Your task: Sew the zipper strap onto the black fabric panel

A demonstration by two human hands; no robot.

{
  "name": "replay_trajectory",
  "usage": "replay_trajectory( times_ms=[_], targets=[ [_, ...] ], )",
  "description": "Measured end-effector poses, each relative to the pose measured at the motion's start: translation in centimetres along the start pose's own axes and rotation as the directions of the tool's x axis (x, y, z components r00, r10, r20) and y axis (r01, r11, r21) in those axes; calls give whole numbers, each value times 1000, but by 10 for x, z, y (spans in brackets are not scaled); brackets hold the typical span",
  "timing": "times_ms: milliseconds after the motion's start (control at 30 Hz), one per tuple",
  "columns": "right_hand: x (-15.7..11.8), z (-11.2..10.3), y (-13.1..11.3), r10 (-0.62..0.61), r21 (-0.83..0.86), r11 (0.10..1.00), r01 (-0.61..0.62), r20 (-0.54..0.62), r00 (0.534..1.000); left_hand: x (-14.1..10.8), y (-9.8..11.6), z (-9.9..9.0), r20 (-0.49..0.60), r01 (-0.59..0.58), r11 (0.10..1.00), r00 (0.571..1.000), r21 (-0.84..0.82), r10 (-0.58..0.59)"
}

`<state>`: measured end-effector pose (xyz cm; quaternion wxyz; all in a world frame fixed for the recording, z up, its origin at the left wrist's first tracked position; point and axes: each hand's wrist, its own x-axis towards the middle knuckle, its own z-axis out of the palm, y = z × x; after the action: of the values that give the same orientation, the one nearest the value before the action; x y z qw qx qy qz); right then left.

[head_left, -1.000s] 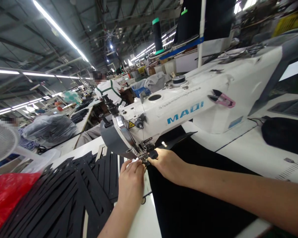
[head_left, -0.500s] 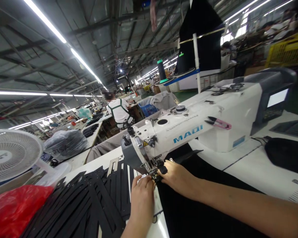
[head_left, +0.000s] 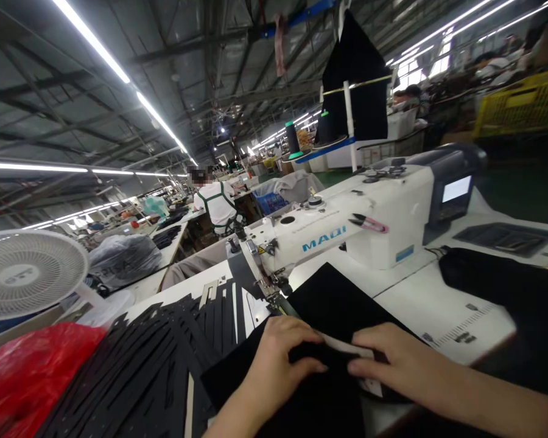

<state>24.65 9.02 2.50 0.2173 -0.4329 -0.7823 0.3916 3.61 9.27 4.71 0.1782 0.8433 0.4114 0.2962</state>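
A wide piece of black fabric (head_left: 329, 298) lies across the white sewing machine bed, in front of the needle area. My left hand (head_left: 281, 356) is curled over the cloth just below the presser foot (head_left: 278, 301), thumb and fingers gripping it. To its right, my right hand (head_left: 388, 356) pinches the fabric at a pale strip (head_left: 342, 347) along a fold. The white sewing machine (head_left: 319, 234) stands right behind both hands. Part of the fabric under my palms is hidden.
Many black cut strips (head_left: 164, 359) are heaped left of the machine. Beyond them are a red plastic bag (head_left: 31, 371) and a white fan (head_left: 27, 277). Pink-handled thread snips (head_left: 369, 223) rest on the machine arm. A person (head_left: 219, 204) works farther back.
Both hands have come away from the needle area toward me, the right one also moving right. The black fabric has shifted and now spreads in front of the presser foot, with a pale strip showing.
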Motion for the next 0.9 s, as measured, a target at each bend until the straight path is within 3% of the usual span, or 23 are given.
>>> replay_trajectory(
  times_ms=[133,233,367,533,600,667,700,733,767,800,833,900],
  targets=[
    [12,-17,-13,9,152,988,-10,5,1000,13,15,-6,23,-6,1000,1000,-29,7],
    [4,-18,-24,-27,104,994,28,-9,1000,17,20,-10,21,2,999,1000,-36,-1],
    [-9,-23,-19,-183,-153,972,181,-1,983,19,23,-21,-30,4,994,1000,-111,-8],
    [1,-51,-18,-314,-620,754,218,-49,948,22,28,-38,-108,-30,997,994,-69,22],
    [3,-43,-32,-451,-764,622,174,-168,877,24,28,-42,-210,-15,999,978,-33,8],
    [2,-16,-46,-663,-861,479,170,-229,713,26,27,-44,-328,-2,1000,945,-8,-1],
    [1,1,-51,-762,-878,401,261,-161,628,26,26,-45,-371,6,1000,929,2,-4],
    [2,19,-54,-817,-864,336,376,-69,572,25,24,-46,-402,13,1000,916,13,-7],
    [3,34,-55,-803,-827,331,456,7,596,24,23,-46,-423,19,1000,906,23,-8],
    [6,46,-53,-737,-798,372,475,58,674,22,22,-47,-436,26,999,900,31,-10],
    [10,54,-50,-649,-797,417,436,74,757,20,21,-48,-449,35,999,893,40,-14],
    [20,58,-43,-548,-799,476,366,57,835,16,20,-50,-477,52,997,879,54,-20]
  ],
)
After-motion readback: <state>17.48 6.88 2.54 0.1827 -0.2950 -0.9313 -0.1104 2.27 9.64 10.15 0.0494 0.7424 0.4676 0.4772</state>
